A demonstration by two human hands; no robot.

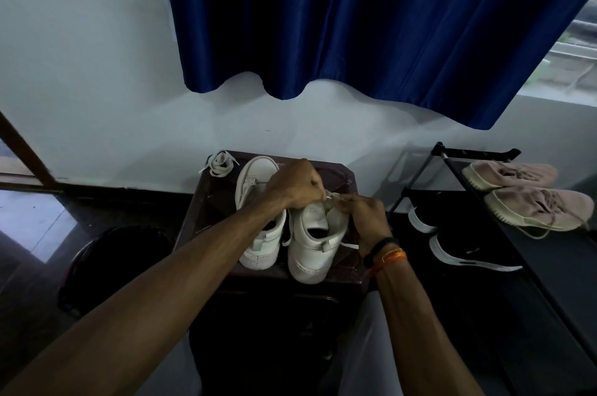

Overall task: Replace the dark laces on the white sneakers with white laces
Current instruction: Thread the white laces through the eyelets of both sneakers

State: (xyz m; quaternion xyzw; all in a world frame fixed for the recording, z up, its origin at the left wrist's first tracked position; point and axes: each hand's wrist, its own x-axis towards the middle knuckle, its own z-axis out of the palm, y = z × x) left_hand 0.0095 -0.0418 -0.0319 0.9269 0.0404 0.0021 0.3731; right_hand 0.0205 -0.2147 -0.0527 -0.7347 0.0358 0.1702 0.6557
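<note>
Risk first: you were working a white lace (329,198) near the front eyelets of the right sneaker (315,240), and both hands hid those eyelets. My read is that a skipped or crossed eyelet could have gone unnoticed. A hard pull from either hand could also have drawn the lace back out, or dragged the shoe toward the near edge of the small dark table (213,201), where its heel already sat close.

Your left hand (292,184) was curled shut, its fingertips pinching the lace just where they met the right hand. Your right hand (363,213) was also closed, thumb and forefinger nipped on the same lace, directly across from the left fingertips and touching them or nearly so. The sneaker's tongue sat right under both sets of fingers. A loose lace tail (349,245) trailed out below your right fingers, by the wrist.

The left sneaker (258,195) lay beneath your left hand and forearm, untouched by the fingers; I couldn't tell whether it was laced. A spare coiled white lace (219,163) sat at the far-left table corner, well beyond your left fingers. No dark laces were visible.
</note>
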